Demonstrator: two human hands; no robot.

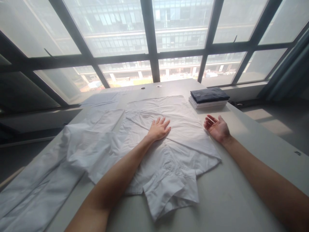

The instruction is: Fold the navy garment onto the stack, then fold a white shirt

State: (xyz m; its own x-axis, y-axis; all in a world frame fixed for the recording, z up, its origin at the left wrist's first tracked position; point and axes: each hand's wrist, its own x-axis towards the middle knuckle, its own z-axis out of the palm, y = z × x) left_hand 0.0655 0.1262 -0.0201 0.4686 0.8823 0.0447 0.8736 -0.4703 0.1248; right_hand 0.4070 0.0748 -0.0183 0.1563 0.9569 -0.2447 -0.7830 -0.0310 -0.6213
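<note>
The white shirt [178, 112] lay spread across the middle of the table [241, 193], its far hem toward the window edge and a folded part hanging close to the near edge. One side was already turned in over the body, making a slanted crease across the cloth.

The left hand [159, 129] rested palm down on the shirt's centre, fingers spread wide and flat, gripping nothing. The right hand [217, 129] lay on bare table just beside the shirt's right edge, palm turned up and fingers loosely open, holding nothing. Whether its fingertips touched the cloth could not be told.

A stack of folded clothes [209, 98], with a dark piece on top, sat near the far right corner, apart from the shirt. A second white garment [79, 145] lay rumpled along the left edge, touching the shirt's left side and trailing toward the near left corner.

The step in hand looked like pressing and smoothing a fold. To do it well, the flat left palm should hold the centre steady while the cloth is stroked outward from it – wrinkles pushed toward the edges, not bunched at the crease. The right hand would best take the right edge with a light pinch and keep it straight, so the fold runs parallel to the shirt's side – and clear of the neighbouring garment.
</note>
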